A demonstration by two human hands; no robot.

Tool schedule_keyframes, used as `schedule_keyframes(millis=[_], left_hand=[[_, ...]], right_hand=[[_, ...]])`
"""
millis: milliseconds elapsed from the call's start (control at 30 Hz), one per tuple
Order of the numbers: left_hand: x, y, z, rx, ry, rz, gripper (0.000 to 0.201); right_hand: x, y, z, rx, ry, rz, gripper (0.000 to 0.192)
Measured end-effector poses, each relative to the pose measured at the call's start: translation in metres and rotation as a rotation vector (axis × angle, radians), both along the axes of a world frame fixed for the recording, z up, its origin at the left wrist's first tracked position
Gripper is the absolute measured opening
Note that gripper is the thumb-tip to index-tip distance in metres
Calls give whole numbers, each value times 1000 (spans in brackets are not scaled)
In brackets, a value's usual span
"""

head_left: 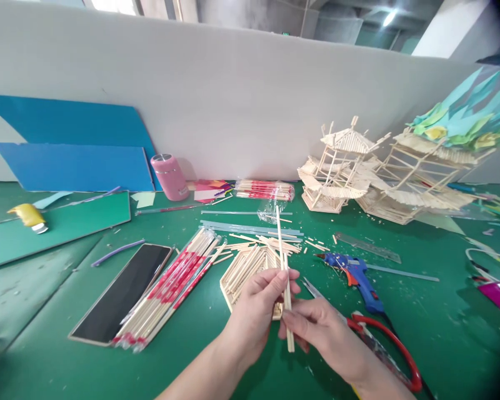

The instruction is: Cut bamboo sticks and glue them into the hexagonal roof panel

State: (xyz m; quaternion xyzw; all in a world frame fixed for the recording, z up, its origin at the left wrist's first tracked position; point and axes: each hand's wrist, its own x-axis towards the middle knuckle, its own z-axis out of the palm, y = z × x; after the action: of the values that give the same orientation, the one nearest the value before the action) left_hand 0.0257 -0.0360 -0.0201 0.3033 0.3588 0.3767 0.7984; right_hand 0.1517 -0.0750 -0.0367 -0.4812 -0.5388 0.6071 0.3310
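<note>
A slip or snap is judged the main risk: the thin wooden stick (284, 278) is pinched only at its lower part, so its long free end could be levered sideways or knocked against the flat stick panel (244, 268) lying beneath it, near the front edge of the bench (45, 344). The left hand (256, 311) is closed round the stick from the left, fingertips pressed on it. The right hand (320, 328) is closed too, pinching the lower end. Scissors (389, 344) lie just right, half hidden.

Bare green mat (58, 333) lies open near left and far right of the hands. The chopstick bundle (170, 283), stick panel (245, 269), glue gun (354, 275) and scissors (387, 344) crowd the middle; stick models (358, 172) block the far right.
</note>
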Motion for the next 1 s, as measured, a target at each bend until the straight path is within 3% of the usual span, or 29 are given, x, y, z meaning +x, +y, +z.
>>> schedule_keyframes(millis=[333, 500, 667, 867, 1000], left_hand=[[3, -2, -2, -61, -54, -29, 19], [-1, -5, 7, -30, -106, 40, 15], [-5, -15, 12, -83, -99, -78, 16], [-1, -22, 5, -120, -78, -157, 17], [1, -17, 0, -109, -65, -172, 20]], right_hand=[[-6, -9, -19, -56, -1, 1, 42], [10, -5, 3, 32, -92, 14, 26], [25, 6, 27, 106, 21, -104, 20], [11, 15, 19, 47, 145, -82, 21], [5, 21, 11, 110, 68, -202, 23]])
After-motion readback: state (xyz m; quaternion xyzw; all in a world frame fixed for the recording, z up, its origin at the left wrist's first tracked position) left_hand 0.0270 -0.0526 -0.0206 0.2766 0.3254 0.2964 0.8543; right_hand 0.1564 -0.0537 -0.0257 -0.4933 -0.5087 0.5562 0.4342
